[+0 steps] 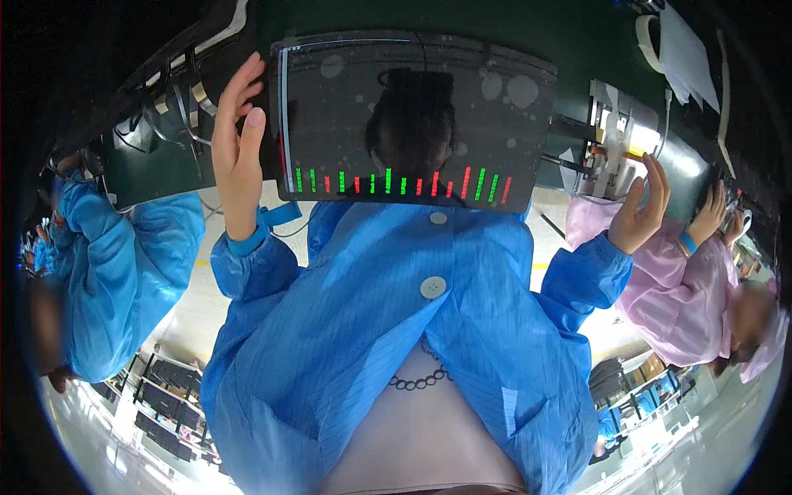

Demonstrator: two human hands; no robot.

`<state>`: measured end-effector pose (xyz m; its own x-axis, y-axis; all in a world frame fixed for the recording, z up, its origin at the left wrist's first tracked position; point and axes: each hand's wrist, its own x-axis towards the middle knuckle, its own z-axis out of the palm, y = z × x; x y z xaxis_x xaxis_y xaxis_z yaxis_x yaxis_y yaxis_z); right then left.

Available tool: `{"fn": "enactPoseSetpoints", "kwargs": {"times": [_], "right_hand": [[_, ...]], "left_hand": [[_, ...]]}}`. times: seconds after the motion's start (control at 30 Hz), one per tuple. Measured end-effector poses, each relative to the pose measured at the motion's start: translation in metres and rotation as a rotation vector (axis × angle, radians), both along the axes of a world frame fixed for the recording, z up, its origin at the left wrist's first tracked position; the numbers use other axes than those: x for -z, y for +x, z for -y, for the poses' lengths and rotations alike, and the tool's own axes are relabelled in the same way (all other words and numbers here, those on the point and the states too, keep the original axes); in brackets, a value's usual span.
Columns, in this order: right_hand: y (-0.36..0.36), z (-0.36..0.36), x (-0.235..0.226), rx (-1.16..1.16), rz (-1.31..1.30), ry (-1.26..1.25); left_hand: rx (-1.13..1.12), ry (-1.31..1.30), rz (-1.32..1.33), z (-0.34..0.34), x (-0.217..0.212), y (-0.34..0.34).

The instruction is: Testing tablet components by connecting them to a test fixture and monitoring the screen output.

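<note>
A dark rectangular display panel lies on the bench in front of me. Its screen is lit, with green and red bar-like marks along the near edge and a pale strip down the left side. A head and pale spots are reflected in the glass. My left hand, with a blue band at the wrist, is beside the panel's left edge. Its fingers are stretched out, and I see nothing in it. To the right, apart from the panel, my right hand is raised with thumb and fingers apart, next to a metal fixture.
Cables and clips stand on the green bench at the left. White sheets and a tape roll lie at the far right. Co-workers in blue and pink sit on either side.
</note>
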<state>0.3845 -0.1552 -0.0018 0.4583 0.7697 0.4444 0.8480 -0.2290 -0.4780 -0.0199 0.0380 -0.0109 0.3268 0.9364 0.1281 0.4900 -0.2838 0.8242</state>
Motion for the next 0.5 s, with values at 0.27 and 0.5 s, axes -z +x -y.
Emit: {"fn": "enactPoseSetpoints", "kwargs": {"times": [0.27,0.5], "right_hand": [[-0.0006,0.0014,0.0024,0.046,0.020,0.009],[-0.0064,0.0055,0.0026,0.057,0.027,0.025]], "left_hand": [[0.005,0.005,0.023,0.0030,-0.0002,0.0044],[-0.001,0.021,0.049,0.0017,0.0002,0.0069]]}}
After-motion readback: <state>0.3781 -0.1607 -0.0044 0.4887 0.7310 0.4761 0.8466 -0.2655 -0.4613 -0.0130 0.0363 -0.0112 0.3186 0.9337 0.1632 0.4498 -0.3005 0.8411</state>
